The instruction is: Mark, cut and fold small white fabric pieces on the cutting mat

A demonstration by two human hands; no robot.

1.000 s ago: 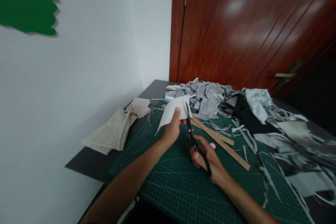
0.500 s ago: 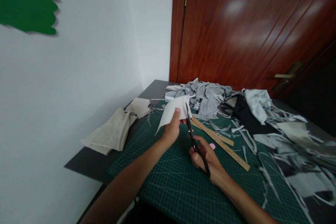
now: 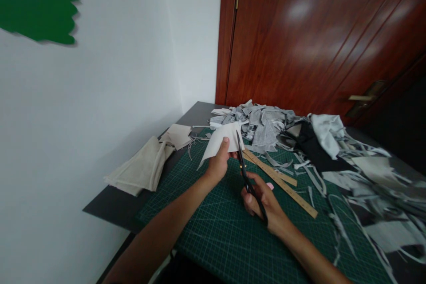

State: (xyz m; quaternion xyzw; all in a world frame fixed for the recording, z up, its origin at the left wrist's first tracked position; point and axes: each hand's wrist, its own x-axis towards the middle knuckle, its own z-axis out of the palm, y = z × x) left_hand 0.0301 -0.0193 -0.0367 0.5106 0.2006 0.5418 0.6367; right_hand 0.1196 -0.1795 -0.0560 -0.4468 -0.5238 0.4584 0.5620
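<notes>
A white piece of fabric [image 3: 218, 137] is pinched in my left hand [image 3: 218, 162], thumb on top and the fingers mostly hidden beneath. My right hand [image 3: 261, 199] grips black scissors [image 3: 246, 182] by the handles. Their blades point away from me and lie at the right edge of the white piece, nearly closed. Both hands are above the green cutting mat [image 3: 226, 230]. Just beyond my right hand, two wooden rulers [image 3: 286, 186] lie crossed on the mat, with a small pink piece [image 3: 270, 185] beside them.
Grey fabric scraps [image 3: 262, 124] are heaped at the back. More scraps, a black cloth [image 3: 316, 148] and loose strips cover the right side. Folded cream cloth [image 3: 143, 168] and pale cut pieces [image 3: 178, 135] lie at left. A white wall and a brown door [image 3: 299, 44] border the table.
Almost nothing differs. The view has shifted very slightly; both hands, the white fabric and the scissors keep nearly the same positions.
</notes>
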